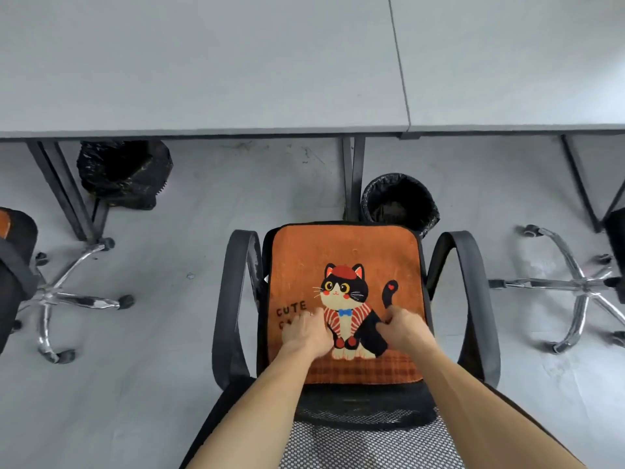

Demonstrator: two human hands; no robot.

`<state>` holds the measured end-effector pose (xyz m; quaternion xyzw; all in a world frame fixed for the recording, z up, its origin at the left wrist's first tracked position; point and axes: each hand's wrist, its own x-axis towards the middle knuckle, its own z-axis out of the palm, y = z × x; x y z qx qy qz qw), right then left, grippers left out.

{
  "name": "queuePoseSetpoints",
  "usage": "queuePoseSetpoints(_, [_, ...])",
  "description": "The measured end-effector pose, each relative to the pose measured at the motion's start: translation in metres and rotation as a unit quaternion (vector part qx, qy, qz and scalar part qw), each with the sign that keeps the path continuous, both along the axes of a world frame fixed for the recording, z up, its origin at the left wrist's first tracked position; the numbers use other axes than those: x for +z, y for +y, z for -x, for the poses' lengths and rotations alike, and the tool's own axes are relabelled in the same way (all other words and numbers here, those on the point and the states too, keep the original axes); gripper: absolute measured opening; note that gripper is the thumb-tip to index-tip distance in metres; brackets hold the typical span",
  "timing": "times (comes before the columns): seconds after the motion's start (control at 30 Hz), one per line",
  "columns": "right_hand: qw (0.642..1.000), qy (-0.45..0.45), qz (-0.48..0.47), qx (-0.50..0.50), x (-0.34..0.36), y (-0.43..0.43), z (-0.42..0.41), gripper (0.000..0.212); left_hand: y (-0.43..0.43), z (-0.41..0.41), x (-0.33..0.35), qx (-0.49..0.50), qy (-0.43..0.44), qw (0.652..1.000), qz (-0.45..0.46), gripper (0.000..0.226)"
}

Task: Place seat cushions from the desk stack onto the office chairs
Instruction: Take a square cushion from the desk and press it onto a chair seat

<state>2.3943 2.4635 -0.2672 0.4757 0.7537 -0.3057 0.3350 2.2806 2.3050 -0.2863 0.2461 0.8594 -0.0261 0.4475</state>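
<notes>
Half under left hand (306,333), cushion lettering (291,309) ("CUTE")

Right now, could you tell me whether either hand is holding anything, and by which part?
Left hand presses flat on the cushion, holding nothing. Right hand curls on the cushion's near half; a pinch cannot be told.

Three chairs (367,412) (50,296) (585,286), two bins (125,174) (399,204), two desks (203,62) (524,62)
</notes>
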Motion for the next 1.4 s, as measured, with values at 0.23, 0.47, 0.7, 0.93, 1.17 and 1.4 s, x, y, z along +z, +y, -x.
queuePoseSetpoints(0.23, [0.988,0.11,-0.023,0.104,0.173,-0.015,0.031,0.04,-0.006,0.03,0.16,-0.082,0.085,0.986,-0.122,0.045])
queuePoseSetpoints(0.47, [0.91,0.338,-0.167,0.174,0.355,-0.05,0.056,0.043,-0.082,0.088,0.352,-0.027,0.279,0.934,-0.221,0.053])
queuePoseSetpoints(0.7, [0.811,0.461,-0.241,0.269,0.486,-0.141,0.076,0.046,-0.219,0.092,0.486,0.075,0.455,0.856,-0.234,0.051])
queuePoseSetpoints(0.93, [0.74,0.502,-0.225,0.386,0.556,-0.279,0.123,0.049,-0.372,0.072,0.548,0.195,0.505,0.823,-0.171,0.051])
queuePoseSetpoints(1.17, [0.694,0.507,-0.178,0.479,0.568,-0.446,0.167,0.049,-0.544,0.065,0.567,0.281,0.529,0.792,-0.116,0.051])
queuePoseSetpoints(1.4, [0.677,0.506,-0.142,0.516,0.56,-0.605,0.222,0.046,-0.713,0.084,0.563,0.338,0.533,0.771,-0.09,0.05])
